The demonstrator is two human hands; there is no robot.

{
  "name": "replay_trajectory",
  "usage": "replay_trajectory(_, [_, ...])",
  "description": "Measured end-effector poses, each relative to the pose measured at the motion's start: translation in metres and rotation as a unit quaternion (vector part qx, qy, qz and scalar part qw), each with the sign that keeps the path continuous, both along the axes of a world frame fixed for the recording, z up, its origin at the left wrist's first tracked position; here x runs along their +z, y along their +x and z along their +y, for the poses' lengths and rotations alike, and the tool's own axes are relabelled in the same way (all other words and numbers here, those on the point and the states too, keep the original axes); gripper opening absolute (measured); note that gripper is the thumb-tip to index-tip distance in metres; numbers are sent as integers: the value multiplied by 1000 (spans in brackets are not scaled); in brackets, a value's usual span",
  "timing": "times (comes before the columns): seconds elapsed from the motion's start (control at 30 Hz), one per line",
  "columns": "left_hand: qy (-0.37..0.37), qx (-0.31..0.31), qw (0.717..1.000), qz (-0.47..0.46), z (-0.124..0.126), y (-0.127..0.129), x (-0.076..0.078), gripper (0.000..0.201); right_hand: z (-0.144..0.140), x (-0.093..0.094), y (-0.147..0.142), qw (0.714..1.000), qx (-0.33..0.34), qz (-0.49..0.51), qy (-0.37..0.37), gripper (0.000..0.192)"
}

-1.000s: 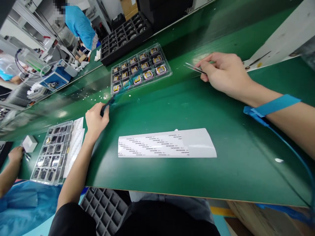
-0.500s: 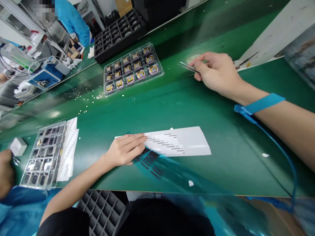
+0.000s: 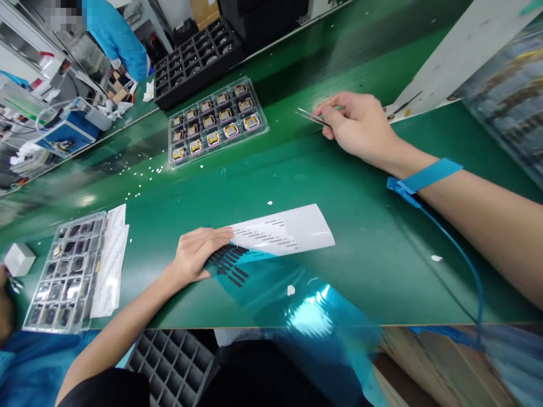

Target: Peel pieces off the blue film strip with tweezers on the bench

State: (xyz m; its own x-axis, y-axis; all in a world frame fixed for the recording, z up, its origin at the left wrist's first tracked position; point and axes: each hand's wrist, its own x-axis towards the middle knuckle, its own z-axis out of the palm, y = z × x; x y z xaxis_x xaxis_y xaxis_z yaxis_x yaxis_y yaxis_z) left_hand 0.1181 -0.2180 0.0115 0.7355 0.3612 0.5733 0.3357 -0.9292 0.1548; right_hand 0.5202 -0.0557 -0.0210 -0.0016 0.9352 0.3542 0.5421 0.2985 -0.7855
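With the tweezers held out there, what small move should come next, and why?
Probably bring the tweezers to the black strips: the right hand holds them well away, while the left hand lies on the blue film, leaving several strips showing.

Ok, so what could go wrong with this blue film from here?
The blue film hangs past the edge of the table, so it might slip if the left hand lifts. The white scrap within its outline could stick to it. The cord might snag if the right hand moves.

L hand [image 3: 197, 251] w/ film [image 3: 263, 288]; now on sheet [image 3: 303, 223]
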Motion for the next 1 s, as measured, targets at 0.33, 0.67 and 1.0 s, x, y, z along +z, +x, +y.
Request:
replay_trajectory(0.33, [30,15,999,-6,-6,0,5,26,-2,2,-1,1000,-8,-6,-8,46])
replay_trajectory(0.67, [-33,44,998,-41,-12,-13,5,21,-3,4,-3,1000,-9,-1,-14,38])
replay_trajectory(1.0, [-62,191,980,-4,-49,-91,6,31,-7,10,-5,1000,-16,-5,-20,34])
